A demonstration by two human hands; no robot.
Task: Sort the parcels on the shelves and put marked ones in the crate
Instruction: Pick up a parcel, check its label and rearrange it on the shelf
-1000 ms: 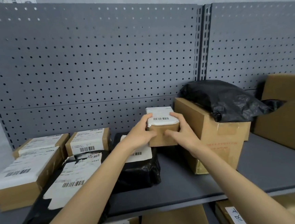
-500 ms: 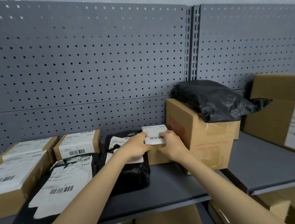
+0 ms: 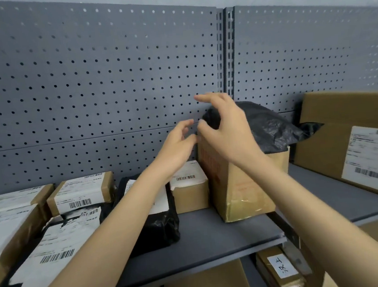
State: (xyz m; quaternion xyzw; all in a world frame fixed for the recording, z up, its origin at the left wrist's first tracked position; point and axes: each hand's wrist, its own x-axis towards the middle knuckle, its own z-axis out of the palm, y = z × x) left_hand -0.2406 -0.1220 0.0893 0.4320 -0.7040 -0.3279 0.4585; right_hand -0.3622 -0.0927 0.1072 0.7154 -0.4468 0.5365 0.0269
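1. Grey metal board (image 3: 100,82) full of little holes stands behind a grey shelf (image 3: 205,240).
2. Both hands are up in the air, above the parcels, and hold nothing.
3. The left hand (image 3: 174,149) has its fingers spread a little and bent softly. It hangs over the small brown box (image 3: 191,194).
4. The right hand (image 3: 225,131) is higher. Its fingers are spread and softly bent too, and its thumb and first finger make an open gap. It is in front of the black bag (image 3: 266,127), but I cannot tell if it touches the bag.
5. The small brown box sits on the shelf. It has a white label with a bar code on top. It is just beside the big brown box (image 3: 239,184) on one side and a black bag parcel (image 3: 158,223) on the other side.
6. The black bag lies on top of the big brown box.
7. More parcels with white labels lie on the left: two brown boxes at the back (image 3: 82,193) and a flat black one (image 3: 55,249) in front.
8. Another large brown box (image 3: 353,151) sits on the right part of the shelf, well apart from the hands.
9. Under the shelf are more boxes. One of them (image 3: 279,270) has a white note with writing on it.
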